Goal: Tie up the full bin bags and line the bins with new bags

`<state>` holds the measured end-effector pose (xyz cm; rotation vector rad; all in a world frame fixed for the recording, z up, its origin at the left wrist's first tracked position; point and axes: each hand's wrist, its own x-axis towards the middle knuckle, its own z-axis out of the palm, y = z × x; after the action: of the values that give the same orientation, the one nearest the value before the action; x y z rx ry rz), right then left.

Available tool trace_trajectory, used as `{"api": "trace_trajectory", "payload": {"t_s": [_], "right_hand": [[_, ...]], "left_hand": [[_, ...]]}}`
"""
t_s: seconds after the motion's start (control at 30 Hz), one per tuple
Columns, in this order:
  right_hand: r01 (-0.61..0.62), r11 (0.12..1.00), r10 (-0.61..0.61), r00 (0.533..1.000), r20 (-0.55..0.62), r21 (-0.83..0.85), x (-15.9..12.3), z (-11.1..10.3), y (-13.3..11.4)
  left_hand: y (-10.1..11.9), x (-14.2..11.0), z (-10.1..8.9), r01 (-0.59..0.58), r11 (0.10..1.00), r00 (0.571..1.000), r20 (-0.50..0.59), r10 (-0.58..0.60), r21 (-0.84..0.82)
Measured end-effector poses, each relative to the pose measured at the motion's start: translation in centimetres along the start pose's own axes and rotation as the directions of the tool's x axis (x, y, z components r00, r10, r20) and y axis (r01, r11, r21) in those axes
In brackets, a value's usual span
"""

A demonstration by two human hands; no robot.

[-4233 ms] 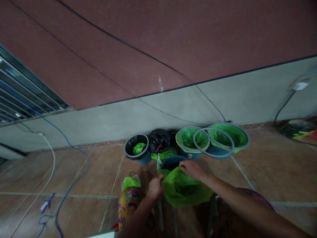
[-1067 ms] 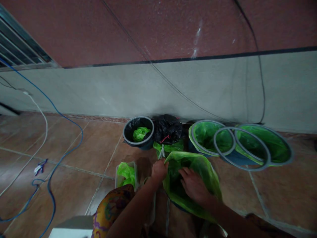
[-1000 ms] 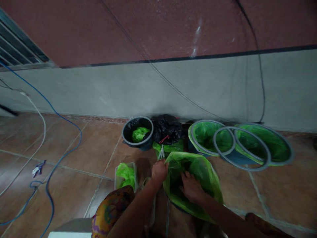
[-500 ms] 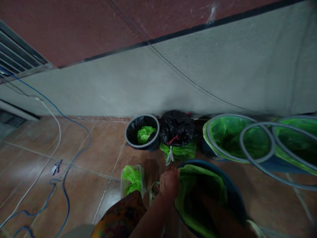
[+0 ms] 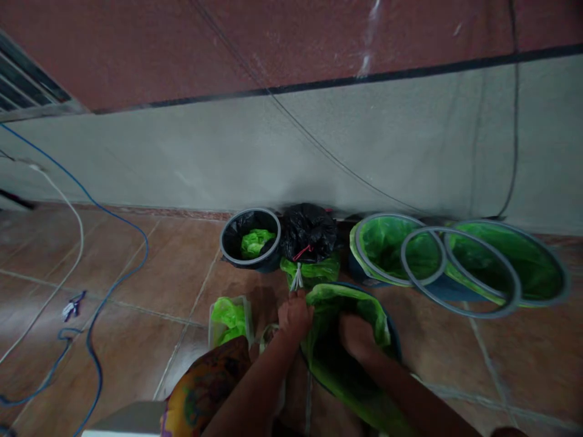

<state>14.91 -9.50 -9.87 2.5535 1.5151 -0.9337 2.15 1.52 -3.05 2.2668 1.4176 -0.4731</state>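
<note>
A blue bin (image 5: 395, 337) stands on the floor in front of me, with a green plastic liner (image 5: 337, 292) spread inside and folded over its edge. My left hand (image 5: 295, 317) is closed on the liner's edge at the bin's left rim. Inside the bin, my right hand (image 5: 356, 335) reaches down against the liner; its fingers are hidden in the dark. Just beyond my left hand lies a tied green bag (image 5: 319, 271) with white ties, under a black bag (image 5: 310, 233) with a red tie.
A smaller bin (image 5: 225, 243) with a black liner holds crumpled green plastic. Left of me sits a clear container (image 5: 248, 321) with green bags. Two lined bins (image 5: 364, 243) and a loose grey ring (image 5: 455, 308) are at right. Keys (image 5: 73, 306) and a blue cable (image 5: 98, 312) lie left.
My right hand has risen inside the bin and shows more clearly. The liner now stands higher and wider around the rim. My left hand stays at the rim, while the view has shifted right.
</note>
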Motion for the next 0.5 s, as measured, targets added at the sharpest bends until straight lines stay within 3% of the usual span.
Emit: {"api": "trace_trajectory", "payload": {"t_s": [0.07, 0.13, 0.23, 0.3, 0.5], "right_hand": [[0.003, 0.999, -0.006, 0.997, -0.071, -0.049, -1.1, -2.1, -0.6], [-0.05, 0.997, 0.034, 0.973, -0.23, -0.065, -1.9, -4.0, -0.9], [-0.236, 0.972, 0.201, 0.866, -0.458, -0.019, -2.1, -5.6, 0.0], [-0.334, 0.942, 0.291, 0.827, -0.482, -0.003, -1.7, -5.7, 1.3], [-0.3, 0.95, 0.238, 0.872, -0.428, -0.082, -1.0, -4.6, 5.3]], "left_hand": [[0.1, -0.1, -0.4, -0.065, 0.998, 0.995, -0.078, 0.064, -0.009], [0.4, -0.1, -0.8, -0.115, 0.993, 0.984, -0.139, 0.111, -0.022], [1.3, 0.5, -1.2, -0.149, 0.988, 0.973, -0.186, 0.139, -0.041], [2.0, 1.5, -1.2, -0.165, 0.986, 0.97, -0.189, 0.156, -0.035], [3.2, 4.5, -0.6, -0.173, 0.985, 0.983, -0.069, 0.172, -0.012]]}}
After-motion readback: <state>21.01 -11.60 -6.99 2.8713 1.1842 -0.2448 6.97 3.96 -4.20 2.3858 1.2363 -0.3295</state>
